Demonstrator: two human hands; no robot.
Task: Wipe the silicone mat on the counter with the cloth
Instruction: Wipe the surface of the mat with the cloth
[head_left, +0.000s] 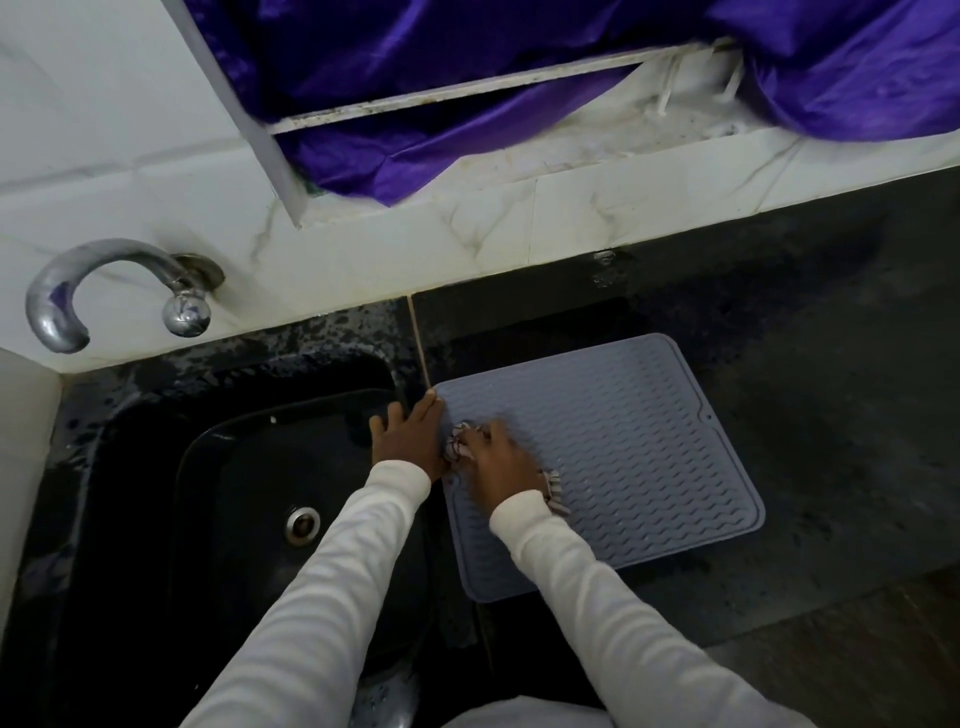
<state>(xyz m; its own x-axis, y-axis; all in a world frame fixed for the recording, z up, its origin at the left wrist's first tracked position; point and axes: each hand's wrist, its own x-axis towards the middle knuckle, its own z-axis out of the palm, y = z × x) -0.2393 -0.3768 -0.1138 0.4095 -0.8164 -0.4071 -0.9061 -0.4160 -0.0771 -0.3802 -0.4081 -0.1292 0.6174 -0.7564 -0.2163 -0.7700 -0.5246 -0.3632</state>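
Bunching the striped cloth (460, 446) under curled fingers (491, 434), the right hand (497, 462) pressed it onto the near-left part of the grey silicone mat (623, 447), while the left hand (408, 436) lay with straight fingers spread along the mat's left edge, beside the black sink (249, 467). The cloth looked soft, light and limp, best kept wadded in the palm; one tail trailed loose by the wrist. The mat, flat on the dark wet bench (831, 389), seemed thin, floppy and ribbed, likely to creep on that surface, so pinning its edge made sense.
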